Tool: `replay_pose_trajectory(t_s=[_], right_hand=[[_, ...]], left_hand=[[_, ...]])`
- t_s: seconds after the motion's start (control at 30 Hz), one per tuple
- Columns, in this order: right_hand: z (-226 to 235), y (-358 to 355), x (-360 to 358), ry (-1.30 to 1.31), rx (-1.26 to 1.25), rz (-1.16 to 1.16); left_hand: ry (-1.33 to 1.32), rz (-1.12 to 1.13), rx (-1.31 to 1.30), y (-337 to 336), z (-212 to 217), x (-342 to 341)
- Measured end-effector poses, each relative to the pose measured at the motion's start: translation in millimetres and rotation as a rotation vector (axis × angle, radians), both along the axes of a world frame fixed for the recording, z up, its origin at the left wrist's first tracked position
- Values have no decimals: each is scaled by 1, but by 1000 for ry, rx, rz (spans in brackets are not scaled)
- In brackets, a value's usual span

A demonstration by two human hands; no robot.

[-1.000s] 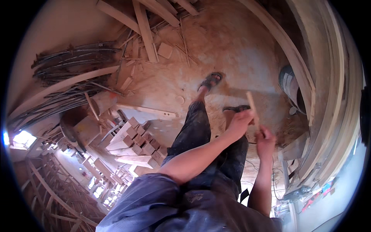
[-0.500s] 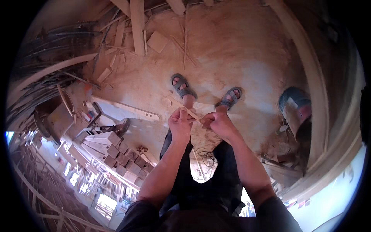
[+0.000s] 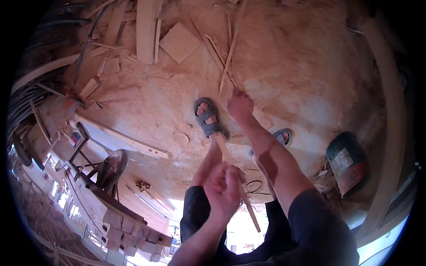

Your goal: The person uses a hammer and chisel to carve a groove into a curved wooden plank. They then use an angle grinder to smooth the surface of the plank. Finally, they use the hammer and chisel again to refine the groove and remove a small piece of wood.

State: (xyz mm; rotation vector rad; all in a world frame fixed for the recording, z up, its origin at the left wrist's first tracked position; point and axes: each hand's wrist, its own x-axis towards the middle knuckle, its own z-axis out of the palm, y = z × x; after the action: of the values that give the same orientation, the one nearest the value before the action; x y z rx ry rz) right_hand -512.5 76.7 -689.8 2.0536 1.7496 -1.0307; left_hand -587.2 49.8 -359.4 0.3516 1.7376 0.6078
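Observation:
My left hand point(image 3: 223, 188) is closed around a thin, pale wooden strip point(image 3: 250, 210), which sticks out past the fist at both ends. Farther out, my right hand point(image 3: 241, 105) is stretched toward the floor, its fingers closed at the near end of a thin wooden stick point(image 3: 223, 66). The fingertips are partly hidden, so the exact hold is hard to see. Another long, narrow strip point(image 3: 232, 55) crosses close by.
A square board point(image 3: 180, 43) and a broad plank point(image 3: 145, 33) lie at the far left. A bucket point(image 3: 347, 162) stands at right. On the left are a long timber point(image 3: 124, 135), a wheel point(image 3: 112, 168) and stacked wood blocks point(image 3: 133, 235). My sandalled foot point(image 3: 209, 117) is near the hands.
My right hand has left the strip both hands held and reached forward to the floor sticks. My left hand has drawn the strip back toward my body. The view has shifted.

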Motion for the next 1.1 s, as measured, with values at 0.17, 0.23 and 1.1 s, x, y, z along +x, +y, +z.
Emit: replay_pose_trajectory(t_s=[0.17, 0.23, 1.1], right_hand=[[-28, 28, 0, -17, -121, 69], [-27, 24, 3, -18, -186, 66], [110, 28, 83, 1388, -832, -1334]], left_hand=[[-122, 68, 14, 14, 9, -18], [-155, 123, -7, 20, 6, -29], [-140, 243, 20, 22, -18, -31]])
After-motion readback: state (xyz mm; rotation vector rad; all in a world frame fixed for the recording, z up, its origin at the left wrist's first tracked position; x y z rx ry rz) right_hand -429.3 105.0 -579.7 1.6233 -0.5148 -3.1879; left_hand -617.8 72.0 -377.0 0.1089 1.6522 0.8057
